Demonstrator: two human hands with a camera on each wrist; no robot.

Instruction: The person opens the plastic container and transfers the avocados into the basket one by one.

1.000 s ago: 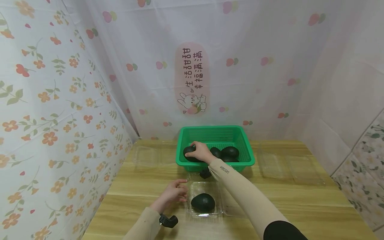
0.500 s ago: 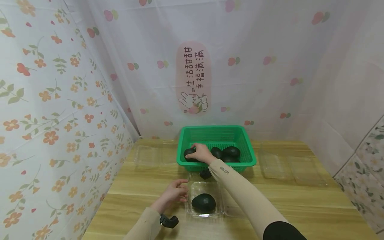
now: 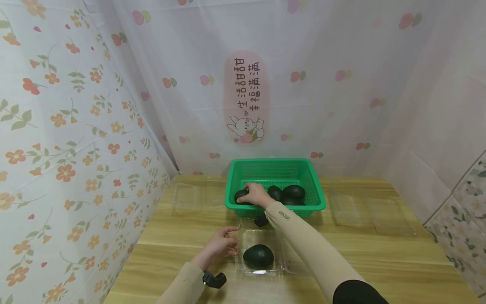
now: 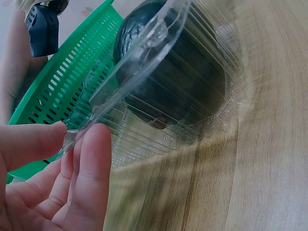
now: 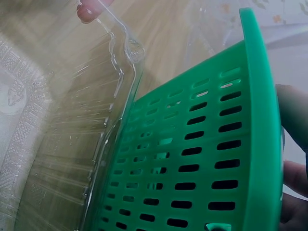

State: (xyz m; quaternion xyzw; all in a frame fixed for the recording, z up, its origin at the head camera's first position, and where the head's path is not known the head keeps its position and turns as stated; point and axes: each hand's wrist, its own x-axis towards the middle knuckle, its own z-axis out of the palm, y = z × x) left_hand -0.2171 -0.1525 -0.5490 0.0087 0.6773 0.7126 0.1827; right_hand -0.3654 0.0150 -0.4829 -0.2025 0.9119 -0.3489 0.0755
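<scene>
My right hand reaches over the front rim of a green plastic basket and grips a dark avocado at its left end. Several other avocados lie to the right of that hand. In front of the basket stands a clear plastic container with one avocado in its near half. My left hand is at the container's left side. In the left wrist view, its thumb and fingers pinch the clear rim. The basket wall hides most of the right fingers in the right wrist view.
Clear plastic containers lie at the back left and right of the wooden table. A clear lid-like sheet lies beside the middle container, partly under the right forearm. Patterned curtains stand behind and at the left.
The gripped avocado sits slightly lower in the basket under my right hand. The head view has shifted a little; my left hand stays at the container's edge.
</scene>
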